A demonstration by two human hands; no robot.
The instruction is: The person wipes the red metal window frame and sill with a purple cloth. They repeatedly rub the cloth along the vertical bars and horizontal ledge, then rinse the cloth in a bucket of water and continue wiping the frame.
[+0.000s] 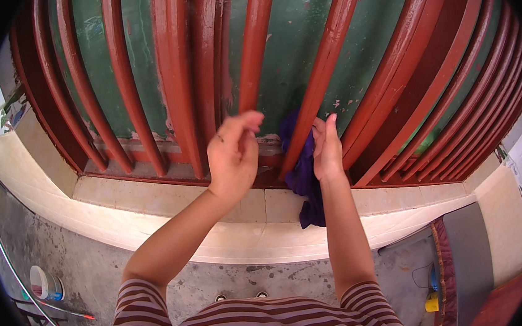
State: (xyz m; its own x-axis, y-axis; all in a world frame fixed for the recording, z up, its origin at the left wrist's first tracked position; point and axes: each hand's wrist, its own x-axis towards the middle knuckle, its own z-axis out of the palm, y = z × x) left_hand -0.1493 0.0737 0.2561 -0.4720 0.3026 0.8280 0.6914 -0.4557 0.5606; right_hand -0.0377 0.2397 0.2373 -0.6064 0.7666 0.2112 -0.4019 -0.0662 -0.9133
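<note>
A dark purple cloth (305,168) is partly behind a red window bar (322,64), and its lower end hangs over the pale tiled sill (283,203). My right hand (328,152) is just right of that bar, against the cloth, with its thumb pointing up. Whether its fingers grip the cloth is hidden. Further left, my left hand (233,158) is slightly blurred, in front of the low part of another red bar (256,47). Its fingers are loosely curled, and I see nothing held in them. Behind the bars is green-painted glass (295,53) with flaking paint.
More red bars (125,77) stand close together on both sides. On the concrete floor (233,277), a white bucket (41,282) stands at lower left, near a long thin pole (20,282). A grey panel with a maroon edge (465,257) and a yellow container (432,302) are at lower right.
</note>
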